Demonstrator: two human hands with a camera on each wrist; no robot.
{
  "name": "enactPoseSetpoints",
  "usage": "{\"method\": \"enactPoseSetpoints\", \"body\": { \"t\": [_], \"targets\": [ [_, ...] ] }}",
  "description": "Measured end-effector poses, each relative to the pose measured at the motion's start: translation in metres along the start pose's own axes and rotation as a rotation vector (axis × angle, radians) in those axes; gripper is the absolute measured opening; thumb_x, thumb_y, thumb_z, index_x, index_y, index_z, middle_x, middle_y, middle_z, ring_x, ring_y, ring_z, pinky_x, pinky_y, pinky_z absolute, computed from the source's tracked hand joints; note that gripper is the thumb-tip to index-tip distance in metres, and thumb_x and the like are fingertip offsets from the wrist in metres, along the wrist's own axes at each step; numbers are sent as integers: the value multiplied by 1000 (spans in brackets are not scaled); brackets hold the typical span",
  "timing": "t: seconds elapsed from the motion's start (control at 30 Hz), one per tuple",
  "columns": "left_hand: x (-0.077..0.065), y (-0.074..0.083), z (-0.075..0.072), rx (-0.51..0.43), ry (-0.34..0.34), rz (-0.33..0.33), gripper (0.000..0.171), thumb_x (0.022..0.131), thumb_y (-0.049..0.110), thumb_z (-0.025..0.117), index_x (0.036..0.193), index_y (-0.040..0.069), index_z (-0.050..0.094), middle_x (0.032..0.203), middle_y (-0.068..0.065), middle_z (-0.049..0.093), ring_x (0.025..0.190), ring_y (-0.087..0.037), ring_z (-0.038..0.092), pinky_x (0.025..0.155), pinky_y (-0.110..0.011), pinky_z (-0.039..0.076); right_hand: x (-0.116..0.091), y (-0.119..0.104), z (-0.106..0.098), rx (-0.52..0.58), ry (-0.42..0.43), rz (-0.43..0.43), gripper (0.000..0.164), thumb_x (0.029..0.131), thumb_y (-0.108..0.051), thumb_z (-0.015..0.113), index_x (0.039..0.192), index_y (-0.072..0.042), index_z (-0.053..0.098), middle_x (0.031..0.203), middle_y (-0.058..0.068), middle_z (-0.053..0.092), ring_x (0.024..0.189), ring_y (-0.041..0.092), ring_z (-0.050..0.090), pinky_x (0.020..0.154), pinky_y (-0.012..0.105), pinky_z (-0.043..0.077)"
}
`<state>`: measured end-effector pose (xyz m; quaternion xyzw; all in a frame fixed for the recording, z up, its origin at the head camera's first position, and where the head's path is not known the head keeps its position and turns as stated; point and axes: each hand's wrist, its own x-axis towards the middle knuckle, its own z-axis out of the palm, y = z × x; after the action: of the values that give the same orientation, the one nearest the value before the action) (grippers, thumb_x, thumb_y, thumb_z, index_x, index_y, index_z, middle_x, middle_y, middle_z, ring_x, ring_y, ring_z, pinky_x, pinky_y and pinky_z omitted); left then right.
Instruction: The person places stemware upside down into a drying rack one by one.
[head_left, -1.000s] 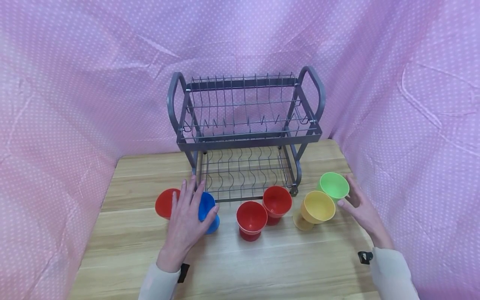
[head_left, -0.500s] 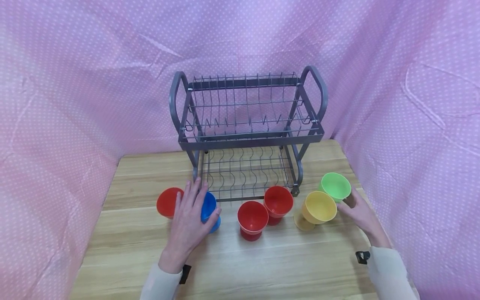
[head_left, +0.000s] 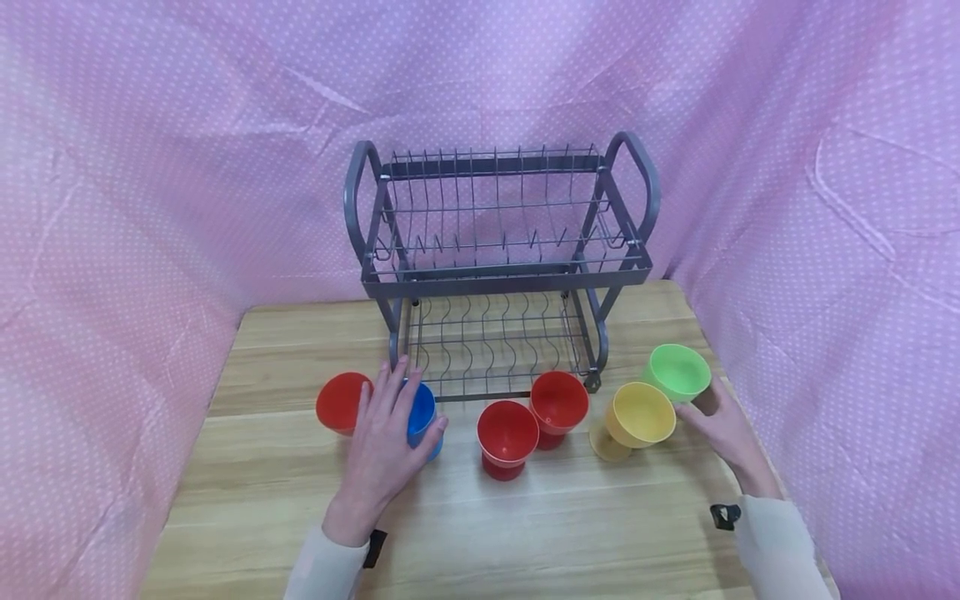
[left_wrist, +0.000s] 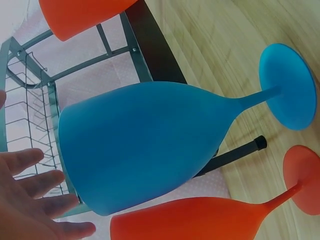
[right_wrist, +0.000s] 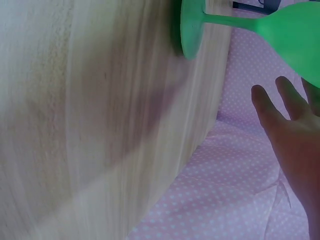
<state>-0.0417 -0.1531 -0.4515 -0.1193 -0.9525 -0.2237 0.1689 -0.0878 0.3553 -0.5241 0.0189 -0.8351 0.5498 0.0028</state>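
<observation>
The green goblet [head_left: 678, 371] stood between two and three o'clock of the centre red goblet [head_left: 507, 432], the middle of your dial in the head view; the blue goblet [head_left: 422, 408] stood just past nine. Your right hand [head_left: 723, 427] was at the green bowl, some fingers spread beside it; whether they gripped could not be told. Your left hand [head_left: 382, 442] had its fingers straight and wide over the blue goblet.

Beyond your right hand, towards three o'clock, the edge of the table [head_left: 525, 533] ran close, with pink cloth [head_left: 847, 333] past it. The yellow goblet [head_left: 641, 414] crowded the green one between seven and eight. A second red goblet [head_left: 559, 402] sat near at two, and the rack [head_left: 510, 281] rose at twelve. Your widest stretch of wood lay at six, between your sleeves [head_left: 326, 558].

Your left hand masked part of the blue bowl and of the outer red goblet [head_left: 339, 404] at nine. The green stem was hidden from above; the right wrist view showed it but cut off the bowl. Left-hand contact with the blue goblet was hard to make out
</observation>
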Motion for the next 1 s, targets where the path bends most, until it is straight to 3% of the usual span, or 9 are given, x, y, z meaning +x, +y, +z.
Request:
{"method": "enactPoseSetpoints", "body": {
  "t": [0.03,0.13,0.27,0.53,0.83,1.0],
  "targets": [
    [0,0,1,-2,2,3,79,88,44,76,154,10,49,164,-15,38,150,-45,32,114,-72,30,1,2,-1,28,-44,-87,78,95,-1,70,162,-6,31,152,21,49,133,7,49,106,14,38],
    [-1,1,1,-18,13,14,78,88,44,75,152,8,50,163,-15,39,150,-44,33,114,-71,30,2,-1,-3,33,-25,-79,81,95,-2,71,164,-19,30,152,4,51,136,5,46,107,15,37],
    [0,3,2,-39,28,23,76,88,43,74,151,7,52,162,-15,40,150,-43,34,115,-71,29,0,-13,-7,67,15,-78,80,95,3,70,162,-16,33,145,-4,55,131,1,50,100,10,40],
    [3,5,1,-53,54,40,77,88,42,74,153,8,50,162,-15,42,150,-41,34,115,-69,31,1,-41,-16,188,68,-173,74,91,13,67,158,-6,39,143,5,57,131,12,52,104,13,40],
    [6,8,0,-83,86,76,77,88,41,73,153,7,49,161,-15,43,147,-44,38,114,-67,34,-7,-75,-22,189,164,-186,78,89,15,68,158,-9,42,145,4,57,135,13,49,109,12,34],
    [8,10,0,-106,89,85,77,89,39,73,154,7,47,163,-14,40,149,-43,36,114,-68,34,-9,-95,-21,214,208,-213,79,85,20,68,155,-6,45,145,7,58,137,17,48,114,17,32]
  ]
}}
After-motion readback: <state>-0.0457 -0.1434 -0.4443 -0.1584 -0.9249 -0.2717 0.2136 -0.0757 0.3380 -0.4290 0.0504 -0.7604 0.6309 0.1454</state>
